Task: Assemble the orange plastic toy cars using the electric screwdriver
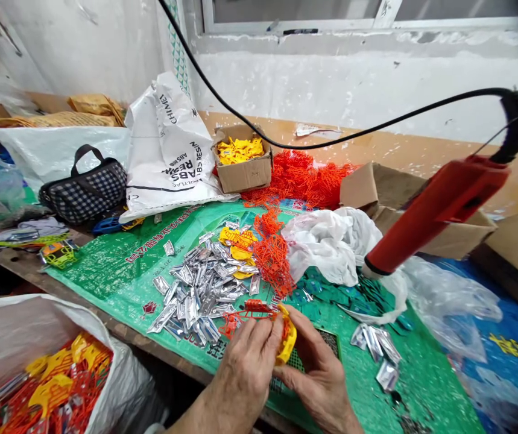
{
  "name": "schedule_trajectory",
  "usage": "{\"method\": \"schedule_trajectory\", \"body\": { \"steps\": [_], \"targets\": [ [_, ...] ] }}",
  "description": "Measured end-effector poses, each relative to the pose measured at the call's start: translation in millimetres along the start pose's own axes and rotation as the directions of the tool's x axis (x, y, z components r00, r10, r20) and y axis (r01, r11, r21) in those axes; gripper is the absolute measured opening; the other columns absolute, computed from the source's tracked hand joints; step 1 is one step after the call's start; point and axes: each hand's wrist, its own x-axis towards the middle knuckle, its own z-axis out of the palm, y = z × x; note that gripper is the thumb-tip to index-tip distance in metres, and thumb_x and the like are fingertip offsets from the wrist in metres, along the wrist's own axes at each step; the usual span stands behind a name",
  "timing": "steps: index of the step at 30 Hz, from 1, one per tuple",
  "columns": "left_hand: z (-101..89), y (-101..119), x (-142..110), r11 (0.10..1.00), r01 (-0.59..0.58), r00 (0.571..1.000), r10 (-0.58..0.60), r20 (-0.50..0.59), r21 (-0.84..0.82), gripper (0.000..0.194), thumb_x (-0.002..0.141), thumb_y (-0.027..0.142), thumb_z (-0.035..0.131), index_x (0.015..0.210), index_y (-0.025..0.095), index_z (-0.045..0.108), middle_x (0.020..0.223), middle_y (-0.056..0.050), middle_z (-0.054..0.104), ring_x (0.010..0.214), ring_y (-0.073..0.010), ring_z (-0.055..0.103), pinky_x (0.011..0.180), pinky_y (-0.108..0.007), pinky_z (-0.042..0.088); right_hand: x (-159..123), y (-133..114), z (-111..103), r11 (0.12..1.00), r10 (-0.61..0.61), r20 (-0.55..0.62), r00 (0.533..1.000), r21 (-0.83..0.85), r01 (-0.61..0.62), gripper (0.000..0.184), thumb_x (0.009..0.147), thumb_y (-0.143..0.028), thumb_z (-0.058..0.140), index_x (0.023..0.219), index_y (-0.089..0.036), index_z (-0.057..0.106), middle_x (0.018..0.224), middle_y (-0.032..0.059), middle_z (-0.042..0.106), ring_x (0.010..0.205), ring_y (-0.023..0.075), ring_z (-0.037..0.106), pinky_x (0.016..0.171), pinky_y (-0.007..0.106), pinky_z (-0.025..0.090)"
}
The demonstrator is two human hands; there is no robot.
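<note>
Low in the middle of the view, my left hand (252,355) pinches an orange-red plastic frame (240,315) that sticks out leftward past my fingers. A curved yellow plastic part (289,334) sits between my two hands, against the orange-red frame. My right hand (315,371) grips that yellow part from the right, thumb below and fingers above. How the two pieces join is hidden by my fingers. Just beyond my left hand lies a heap of shiny silver metal-look pieces (190,304), with several yellow parts (239,244) at its upper right.
A red electric screwdriver (435,217) hangs on a black cable at right. Beneath it lie dark green pieces (331,295) and a white plastic bag (331,238). Orange-red frames (304,178) pile behind, beside a cardboard box (245,175). A white sack (125,361) of assembled pieces stands lower left.
</note>
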Motion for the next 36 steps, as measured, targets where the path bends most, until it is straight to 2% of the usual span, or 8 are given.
{"method": "schedule_trajectory", "body": {
  "steps": [6, 10, 14, 17, 21, 26, 29, 36],
  "targets": [
    [-6.2, -0.2, 0.1, 0.995, 0.005, 0.999, -0.001, 0.044, -0.101, 0.063, 0.085, -0.003, 0.036, 0.147, 0.009, 0.036, 0.101, -0.015, 0.068, 0.089, -0.0278, 0.065, 0.076, -0.043, 0.06, -2.3, 0.7, 0.4, 0.994, -0.053, 0.003, 0.999, -0.1, 0.053, 0.067, 0.085, -0.03, 0.074, 0.146, -0.037, 0.045, 0.145, 0.0055, 0.056, 0.132, 0.0221, 0.055, 0.109, 0.033, 0.048],
    [-8.7, -2.2, -4.2, 0.973, 0.032, 0.999, -0.022, 0.045, -0.229, 0.05, 0.076, -0.005, 0.041, 0.118, 0.013, 0.059, 0.1, -0.013, 0.068, 0.093, -0.0261, 0.065, 0.08, -0.039, 0.059, 4.1, -7.5, 0.2, 0.975, -0.119, 0.026, 0.993, -0.184, 0.122, 0.068, 0.085, -0.035, 0.072, 0.147, -0.039, 0.043, 0.134, 0.0057, 0.057, 0.122, 0.0193, 0.06, 0.095, 0.026, 0.055],
    [-17.4, -3.4, -1.6, 0.899, 0.149, 0.988, -0.122, 0.09, -0.411, 0.037, 0.068, -0.003, 0.044, 0.092, 0.017, 0.064, 0.098, -0.011, 0.069, 0.093, -0.024, 0.065, 0.081, -0.033, 0.056, 15.5, -18.5, -1.7, 0.966, -0.097, 0.099, 0.99, -0.232, 0.118, 0.068, 0.085, -0.038, 0.073, 0.147, -0.036, 0.044, 0.118, 0.0056, 0.057, 0.099, 0.0165, 0.061, 0.083, 0.025, 0.055],
    [-30.1, -3.9, 7.7, 0.74, 0.331, 0.943, -0.235, 0.236, -0.585, 0.024, 0.071, 0.003, 0.045, 0.078, 0.018, 0.062, 0.085, -0.007, 0.067, 0.082, -0.0196, 0.062, 0.076, -0.028, 0.051, 26.4, -23.7, -2.9, 0.976, -0.018, 0.138, 0.99, -0.213, 0.047, 0.053, 0.091, -0.036, 0.065, 0.142, -0.037, 0.051, 0.099, 0.0023, 0.058, 0.083, 0.0146, 0.057, 0.073, 0.026, 0.052],
    [-44.7, -9.3, 17.0, 0.468, 0.574, 0.818, -0.352, 0.454, -0.672, 0.012, 0.072, 0.011, 0.052, 0.077, 0.016, 0.062, 0.084, -0.004, 0.062, 0.081, -0.018, 0.056, 0.075, -0.028, 0.046, 41.1, -24.8, 1.5, 0.972, 0.223, 0.103, 0.969, -0.104, -0.212, 0.033, 0.086, -0.036, 0.07, 0.118, -0.032, 0.07, 0.095, 0.0015, 0.061, 0.08, 0.0155, 0.056, 0.071, 0.028, 0.048],
    [-49.2, -20.2, 16.8, 0.023, 0.737, 0.647, -0.313, 0.695, -0.676, 0.025, 0.064, 0.013, 0.058, 0.087, 0.014, 0.065, 0.08, 0.001, 0.059, 0.076, -0.0139, 0.051, 0.07, -0.025, 0.043, 56.0, -29.5, 12.7, 0.841, 0.494, 0.166, 0.853, 0.156, -0.517, 0.031, 0.073, -0.036, 0.079, 0.1, -0.021, 0.072, 0.091, 0.0013, 0.067, 0.079, 0.0158, 0.06, 0.072, 0.028, 0.048],
    [-48.9, -23.1, 16.5, -0.18, 0.74, 0.592, -0.283, 0.755, -0.648, 0.024, 0.058, 0.013, 0.06, 0.081, 0.013, 0.066, 0.069, 0.003, 0.055, 0.062, -0.0091, 0.044, 0.059, -0.021, 0.037, 61.6, -31.8, 15.3, 0.762, 0.548, 0.23, 0.804, 0.259, -0.594, 0.032, 0.067, -0.034, 0.082, 0.094, -0.021, 0.073, 0.086, -0.001, 0.069, 0.077, 0.0139, 0.059, 0.073, 0.026, 0.047],
    [-45.3, -26.8, 14.9, -0.276, 0.768, 0.531, -0.23, 0.815, -0.578, 0.026, 0.056, 0.014, 0.065, 0.081, 0.011, 0.069, 0.072, -0.001, 0.06, 0.062, -0.0092, 0.047, 0.058, -0.021, 0.036, 61.4, -24.1, 10.4, 0.677, 0.613, 0.291, 0.735, 0.285, -0.678, 0.036, 0.064, -0.039, 0.084, 0.094, -0.02, 0.077, 0.088, 0.0014, 0.073, 0.074, 0.0139, 0.061, 0.069, 0.026, 0.049]
  ]
}}
